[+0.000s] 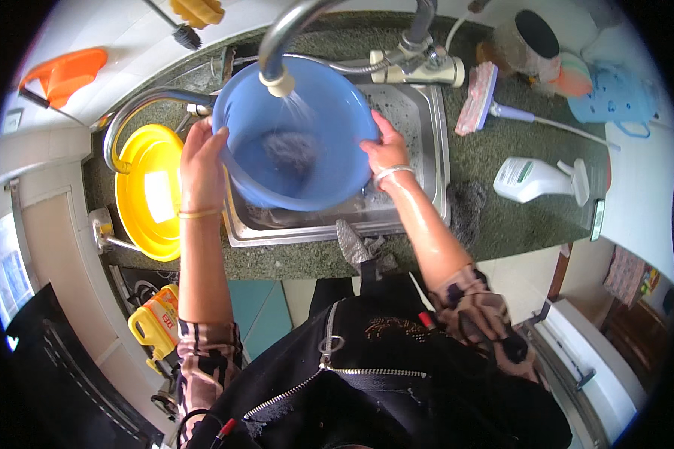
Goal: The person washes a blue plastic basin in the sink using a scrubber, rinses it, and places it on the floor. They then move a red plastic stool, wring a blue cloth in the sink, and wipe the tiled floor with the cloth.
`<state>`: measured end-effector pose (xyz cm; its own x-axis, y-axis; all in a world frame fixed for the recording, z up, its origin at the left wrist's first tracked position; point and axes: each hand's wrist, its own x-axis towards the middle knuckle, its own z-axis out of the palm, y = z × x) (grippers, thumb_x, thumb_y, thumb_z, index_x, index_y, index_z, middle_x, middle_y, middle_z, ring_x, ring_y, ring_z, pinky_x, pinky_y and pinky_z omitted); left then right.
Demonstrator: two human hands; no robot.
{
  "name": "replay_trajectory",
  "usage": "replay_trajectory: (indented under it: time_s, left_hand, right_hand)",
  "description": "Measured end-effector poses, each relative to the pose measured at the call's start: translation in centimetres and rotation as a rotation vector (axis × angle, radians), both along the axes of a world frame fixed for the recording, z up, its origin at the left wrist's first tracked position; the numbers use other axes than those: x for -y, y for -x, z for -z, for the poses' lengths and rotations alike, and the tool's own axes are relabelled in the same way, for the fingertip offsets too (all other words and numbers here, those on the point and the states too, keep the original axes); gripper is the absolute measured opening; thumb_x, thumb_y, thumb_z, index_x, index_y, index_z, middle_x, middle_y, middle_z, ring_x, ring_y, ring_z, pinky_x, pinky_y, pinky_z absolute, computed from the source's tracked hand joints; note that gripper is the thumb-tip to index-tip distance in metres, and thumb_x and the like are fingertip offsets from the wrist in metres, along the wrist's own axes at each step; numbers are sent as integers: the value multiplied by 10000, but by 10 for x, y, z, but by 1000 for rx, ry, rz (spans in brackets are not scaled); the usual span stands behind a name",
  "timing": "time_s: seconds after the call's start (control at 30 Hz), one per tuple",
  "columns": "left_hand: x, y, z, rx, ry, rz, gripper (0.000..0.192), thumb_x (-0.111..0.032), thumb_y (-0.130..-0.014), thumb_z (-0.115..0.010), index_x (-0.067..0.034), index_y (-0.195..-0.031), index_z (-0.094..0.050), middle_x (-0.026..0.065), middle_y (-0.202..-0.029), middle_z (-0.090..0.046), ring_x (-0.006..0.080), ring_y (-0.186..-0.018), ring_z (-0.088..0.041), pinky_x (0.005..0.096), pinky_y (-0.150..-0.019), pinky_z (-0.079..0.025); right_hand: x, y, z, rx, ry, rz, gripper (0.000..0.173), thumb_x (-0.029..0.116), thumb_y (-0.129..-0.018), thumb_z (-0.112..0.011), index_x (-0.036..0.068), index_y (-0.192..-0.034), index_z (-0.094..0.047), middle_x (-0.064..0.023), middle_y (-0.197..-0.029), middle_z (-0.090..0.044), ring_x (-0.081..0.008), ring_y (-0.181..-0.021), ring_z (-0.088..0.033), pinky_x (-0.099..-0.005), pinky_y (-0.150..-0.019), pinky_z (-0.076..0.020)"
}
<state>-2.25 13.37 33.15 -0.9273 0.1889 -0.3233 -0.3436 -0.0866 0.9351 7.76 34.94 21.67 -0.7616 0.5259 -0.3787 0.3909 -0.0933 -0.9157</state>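
Over the stainless steel sink [439, 185] is a blue plastic basin [337, 174], tilted somewhat. My left hand [203, 151] grips its left rim, thumb over the edge. At the right rim my right hand [388, 149] has hold in the same way, a light bangle on that wrist. Water runs into the basin from a curved chrome faucet [283, 53] with a cream spout tip. Inside, the water is stirred and foamy around a dark patch; whether that is an object cannot be told. A grey cloth [356, 241] hangs over the sink's front edge.
A yellow basin [146, 238] stands left of the sink beside a second chrome faucet [129, 106]. On the granite counter at right lie a white spray bottle [525, 179], a squeegee with pink pad [477, 98] and a dark cloth [467, 213]. A blue pitcher [612, 95] stands behind.
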Motion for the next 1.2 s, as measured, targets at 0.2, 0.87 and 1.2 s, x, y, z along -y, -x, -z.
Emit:
replay_trajectory:
  time_s: [0.2, 0.87, 1.2]
  left_hand:
    - [-38, -42, 14, -52, -14, 148, 88, -65, -849, -618, -45, -896, -546, 10, -949, -570, 85, -846, -489, 241, -817, -393]
    - [17, -44, -58, -203, 416, 22, 213, -231, -917, -574, -29, -986, -561, 7, -887, -566, 73, -849, -492, 217, -794, -383]
    - [32, 52, -14, 9, 411, 10, 178, -190, -782, -565, -21, -808, -614, 49, -771, -576, 150, -686, -521, 260, -632, -419]
  right_hand:
    - [-51, -55, 5, -57, 304, 240, 588, -170, -768, -487, 13, -1325, -441, -193, -1185, -581, -264, -988, -626, -330, -845, -533]
    - [2, -7, -16, 316, 536, -333, 434, -17, -759, -556, 17, -1192, -556, -110, -835, -634, -141, -636, -607, -288, -452, -482]
    - [-43, -46, -58, 74, 144, -820, 725, 409, -807, -683, -1, -1329, -391, -182, -1235, -490, -250, -1001, -582, -327, -604, -550]
